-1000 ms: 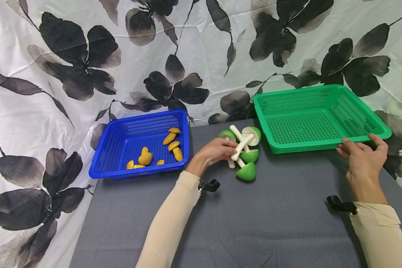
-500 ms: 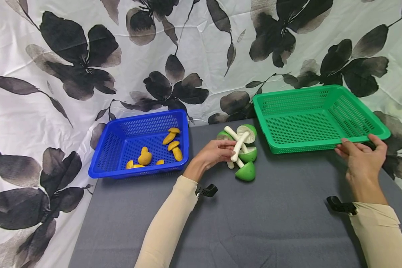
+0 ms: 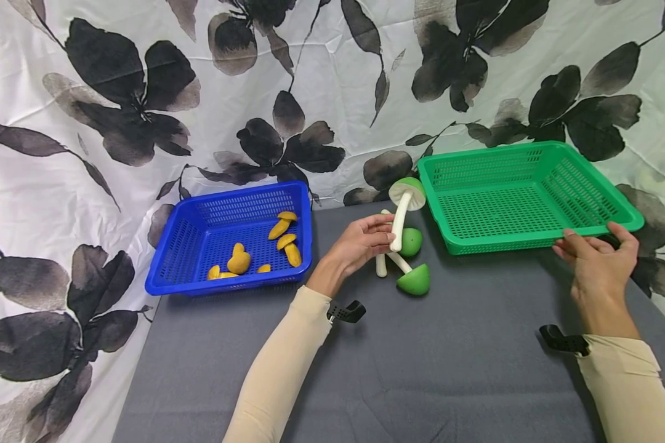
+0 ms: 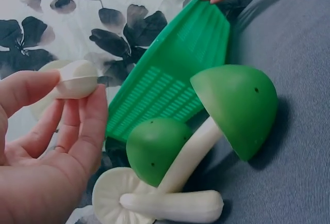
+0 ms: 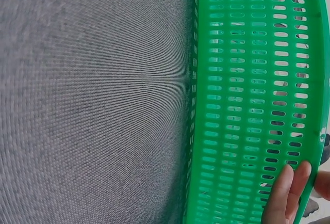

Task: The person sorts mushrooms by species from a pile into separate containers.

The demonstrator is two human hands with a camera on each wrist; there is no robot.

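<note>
1. Mushroom point(image 3: 402, 209), a toy with a green cap and a white stalk, has been lifted off the pile since the earlier frames, where it lay slanted across the others on the table point(image 3: 421, 369).
2. It is now held nearly upright: its long axis runs up and down with a slight lean, the cap at the top next to the near left corner of the green basket point(image 3: 532, 191), the stalk end pointing down.
3. The stalk is pinched near its lower end by the left hand point(image 3: 360, 243), between thumb and fingertips; in the left wrist view the stalk end point(image 4: 75, 79) is seen pressed between them.
4. Other mushrooms point(image 3: 412, 280) are left lying on the table below, a little rearranged from before.
5. The right hand point(image 3: 598, 258) stays as it was, its grip closed on the front rim of the green basket, thumb over the edge.
6. A blue basket point(image 3: 227, 246) with yellow pieces stands unchanged to the left.
</note>
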